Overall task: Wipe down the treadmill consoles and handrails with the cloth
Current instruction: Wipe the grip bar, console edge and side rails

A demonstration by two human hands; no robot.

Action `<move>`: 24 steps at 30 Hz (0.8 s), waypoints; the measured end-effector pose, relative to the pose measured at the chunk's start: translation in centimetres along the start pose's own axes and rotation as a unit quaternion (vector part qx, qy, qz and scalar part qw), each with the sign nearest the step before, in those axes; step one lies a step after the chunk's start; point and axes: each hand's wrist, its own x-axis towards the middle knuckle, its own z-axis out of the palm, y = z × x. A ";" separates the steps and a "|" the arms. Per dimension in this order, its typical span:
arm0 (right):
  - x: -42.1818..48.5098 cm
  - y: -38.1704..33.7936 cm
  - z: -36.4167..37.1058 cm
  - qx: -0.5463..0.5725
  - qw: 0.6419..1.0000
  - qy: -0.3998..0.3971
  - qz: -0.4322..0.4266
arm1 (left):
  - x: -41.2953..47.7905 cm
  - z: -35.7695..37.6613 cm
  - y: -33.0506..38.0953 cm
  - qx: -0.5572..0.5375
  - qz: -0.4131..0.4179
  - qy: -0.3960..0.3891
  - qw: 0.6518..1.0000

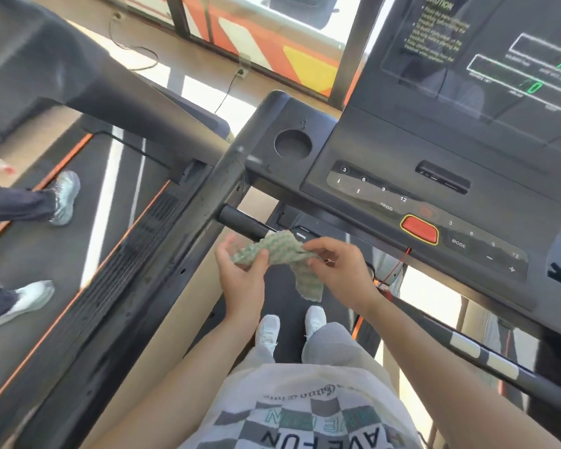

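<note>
The person stands on a treadmill belt (282, 286), both hands raised in front of the console (402, 176). The left hand (243, 273) pinches one end of the cloth (282, 251) between thumb and fingers; the right hand (340, 264) pinches the other end, so each grip is closed on the cloth. The cloth is green and white, bunched between the hands, with a loose tail hanging below the right hand. It lies just in front of the end of a short black handrail (243, 223) under the console.

The console bears key numbers 3, 6, 9, 12 on the left, the word "PROG", a red stop button (418, 229) ringed in yellow, and "MODE" with 3, 6, 9, 12 and minus and plus signs on the right. The screen (486, 53) shows "CAUTION" over small blurred text, and green digits. A round cup hole (292, 144) sits left of the keys. A red cord (397, 268) hangs below the stop button.

The shirt (305, 413) reads "HAVE FUN". On the next treadmill at left, another person's shoes (64, 197) are on the belt.
</note>
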 end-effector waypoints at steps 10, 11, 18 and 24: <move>3.8 -0.8 -3.0 0.120 0.990 -0.069 -0.014 | -0.5 2.8 2.5 0.129 0.031 -0.190 0.973; 4.4 -0.8 -3.5 0.121 0.989 -0.079 -0.021 | -0.6 3.0 2.7 0.105 0.018 -0.171 0.979; 7.7 -1.3 -5.9 0.102 0.969 -0.222 -0.030 | -0.3 3.6 5.3 -0.009 -0.023 -0.120 0.992; 9.7 -3.1 -4.8 0.192 0.938 -0.289 0.004 | 1.0 2.5 8.9 0.057 0.052 -0.206 0.975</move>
